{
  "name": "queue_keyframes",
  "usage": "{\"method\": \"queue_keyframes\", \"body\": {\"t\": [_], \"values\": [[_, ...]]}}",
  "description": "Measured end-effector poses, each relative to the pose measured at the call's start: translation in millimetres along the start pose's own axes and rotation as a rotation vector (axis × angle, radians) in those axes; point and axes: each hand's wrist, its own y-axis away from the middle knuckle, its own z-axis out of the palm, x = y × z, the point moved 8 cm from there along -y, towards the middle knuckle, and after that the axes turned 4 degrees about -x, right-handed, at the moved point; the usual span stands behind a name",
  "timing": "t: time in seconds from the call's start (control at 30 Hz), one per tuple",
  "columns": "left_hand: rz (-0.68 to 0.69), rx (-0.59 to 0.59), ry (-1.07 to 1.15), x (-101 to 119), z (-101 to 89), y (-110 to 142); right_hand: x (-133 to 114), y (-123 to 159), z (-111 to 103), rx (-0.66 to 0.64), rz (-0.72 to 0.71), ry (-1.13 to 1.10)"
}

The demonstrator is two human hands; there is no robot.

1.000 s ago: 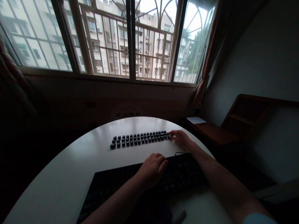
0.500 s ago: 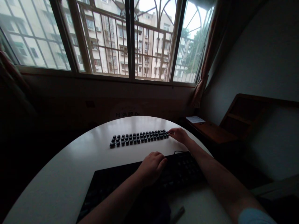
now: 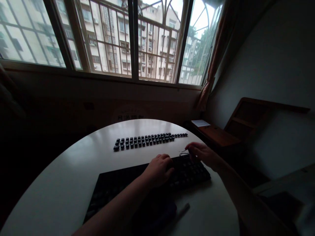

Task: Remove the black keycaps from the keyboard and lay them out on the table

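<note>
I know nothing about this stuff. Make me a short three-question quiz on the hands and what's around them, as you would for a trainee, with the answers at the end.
1. What does the left hand rest on?
A) a white sheet of paper
B) the black rectangular keyboard
C) a red and white curtain

2. True or false: the small black square keycaps lie on the round white table, on the window side of the keyboard.

3. Fill the gap: the right hand is at the keyboard's far ____ corner, as the person sees it.

Key: 1 B; 2 true; 3 right.
</note>
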Motion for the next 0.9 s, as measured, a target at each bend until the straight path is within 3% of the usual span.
{"method": "queue_keyframes", "body": {"t": [0.1, 0.27, 0.37, 0.7, 0.9], "values": [[0.022, 0.001, 0.000, 0, 2.1, 0, 17, 11, 16, -0.034, 0.047, -0.071], [0.037, -0.010, 0.007, 0, 3.3, -1, 42, 6, 11, 0.227, 0.092, -0.228], [0.036, -0.012, 0.004, 1, 3.2, -2, 50, 6, 12, 0.294, 0.071, -0.216], [0.023, -0.021, -0.018, -1, 6.1, -3, 59, 5, 10, 0.344, 0.031, -0.089], [0.015, -0.025, -0.039, -1, 5.4, -3, 54, 5, 16, 0.297, 0.023, -0.015]]}}
